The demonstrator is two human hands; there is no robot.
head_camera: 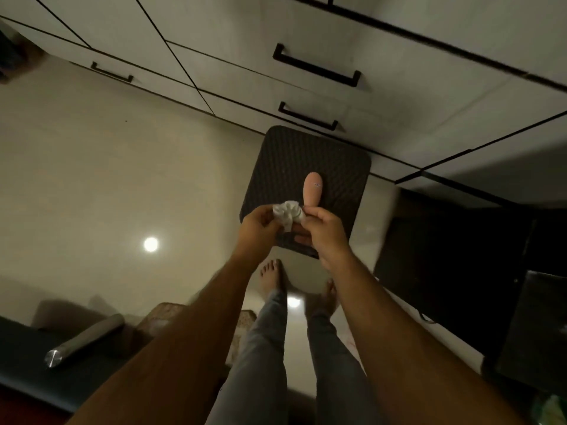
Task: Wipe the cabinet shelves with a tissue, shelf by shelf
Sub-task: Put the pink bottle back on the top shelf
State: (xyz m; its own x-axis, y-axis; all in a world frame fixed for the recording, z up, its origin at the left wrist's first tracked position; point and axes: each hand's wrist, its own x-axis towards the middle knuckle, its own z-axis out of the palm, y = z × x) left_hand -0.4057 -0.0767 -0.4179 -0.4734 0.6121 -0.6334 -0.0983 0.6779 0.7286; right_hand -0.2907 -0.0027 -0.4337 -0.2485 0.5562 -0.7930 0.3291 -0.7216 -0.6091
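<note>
A crumpled white tissue [287,213] is pinched between the left hand [257,223] and right hand [322,226], both curled round it, above a dark, woven-textured, round-cornered stool [337,154]. Pale cabinet drawers [214,65] with black bar handles are seen beyond. Glossy floor [92,167] lies open to the left.

You see a white crumpled tissue [287,213], a pink bottle [312,189], a black diamond-textured stool [288,167], white drawers [245,72] with black handles [316,67], and grey-blue jeans [267,348].
</note>
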